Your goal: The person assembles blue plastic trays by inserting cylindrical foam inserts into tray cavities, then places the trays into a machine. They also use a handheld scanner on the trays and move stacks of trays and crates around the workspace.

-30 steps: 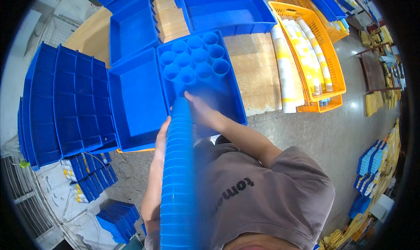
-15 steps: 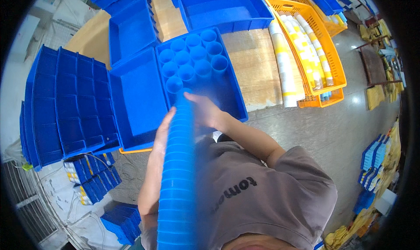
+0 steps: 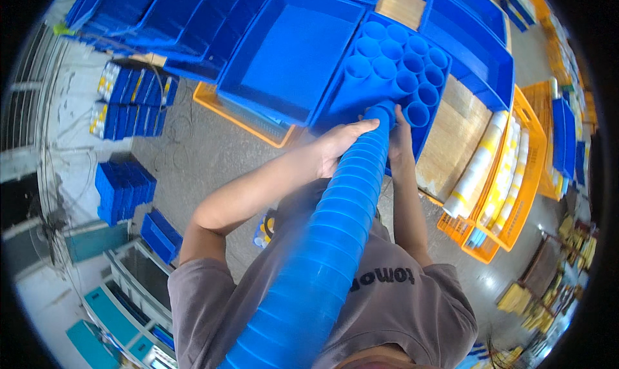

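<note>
A long stack of nested blue plastic cups [image 3: 345, 208] slants up from the lower edge, its far end over a shallow blue tray [image 3: 433, 125]. My left hand [image 3: 342, 143] grips the stack from the left near that end, with its thumb lying on top. On the other side, my right hand [image 3: 401, 140] is closed against the stack's tip; its fingers are partly hidden. Several single blue cups [image 3: 391, 49] stand mouth up, side by side in the tray. They fill its far and right part, while bare tray floor shows beside my left hand.
Left of it lies another blue tray [image 3: 293, 53], with stacked blue trays [image 3: 187, 20] beyond. An orange crate [image 3: 274, 131] sits below. At the right, white-and-yellow rolls [image 3: 480, 166] lie by another orange crate [image 3: 525, 195]; a blue bin [image 3: 467, 53] stands behind.
The view has turned, so the tray and cups now appear further right. My right hand has closed in at the stack's far end, and my left hand now wraps over the stack.
</note>
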`<state>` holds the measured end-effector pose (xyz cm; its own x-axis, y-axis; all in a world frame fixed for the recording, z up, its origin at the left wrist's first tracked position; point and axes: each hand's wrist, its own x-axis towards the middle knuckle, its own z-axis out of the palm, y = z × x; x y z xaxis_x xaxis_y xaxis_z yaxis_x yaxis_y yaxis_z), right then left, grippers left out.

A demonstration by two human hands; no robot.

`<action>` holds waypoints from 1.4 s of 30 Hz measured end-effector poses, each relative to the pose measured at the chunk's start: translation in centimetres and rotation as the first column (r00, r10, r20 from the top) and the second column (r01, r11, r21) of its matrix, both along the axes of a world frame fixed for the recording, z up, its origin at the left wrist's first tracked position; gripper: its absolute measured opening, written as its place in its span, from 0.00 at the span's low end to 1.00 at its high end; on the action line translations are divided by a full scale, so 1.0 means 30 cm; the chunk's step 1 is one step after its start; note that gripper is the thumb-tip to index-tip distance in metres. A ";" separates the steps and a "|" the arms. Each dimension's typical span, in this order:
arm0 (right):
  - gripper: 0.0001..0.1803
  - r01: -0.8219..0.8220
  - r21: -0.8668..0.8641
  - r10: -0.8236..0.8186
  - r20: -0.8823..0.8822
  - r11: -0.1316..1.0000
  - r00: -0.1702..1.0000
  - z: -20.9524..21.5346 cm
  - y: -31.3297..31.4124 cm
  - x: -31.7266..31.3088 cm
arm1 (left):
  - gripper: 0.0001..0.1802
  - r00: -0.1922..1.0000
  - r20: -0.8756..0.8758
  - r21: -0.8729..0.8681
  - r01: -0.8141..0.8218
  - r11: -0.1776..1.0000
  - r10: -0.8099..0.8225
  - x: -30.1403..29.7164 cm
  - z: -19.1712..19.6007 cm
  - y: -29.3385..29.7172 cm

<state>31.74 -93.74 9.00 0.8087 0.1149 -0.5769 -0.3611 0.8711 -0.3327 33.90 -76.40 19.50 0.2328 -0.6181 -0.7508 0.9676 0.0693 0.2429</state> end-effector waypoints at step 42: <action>0.33 0.240 0.120 -0.217 -0.175 0.963 0.960 0.126 0.172 -0.131 | 0.35 0.961 0.121 -0.073 0.260 0.963 -0.250 0.028 -0.028 0.166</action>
<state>27.82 -88.58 12.80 0.7216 0.0255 -0.6918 -0.1853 0.9700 -0.1576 34.73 -71.42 18.65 0.1364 -0.7294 -0.6703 0.9237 -0.1509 0.3521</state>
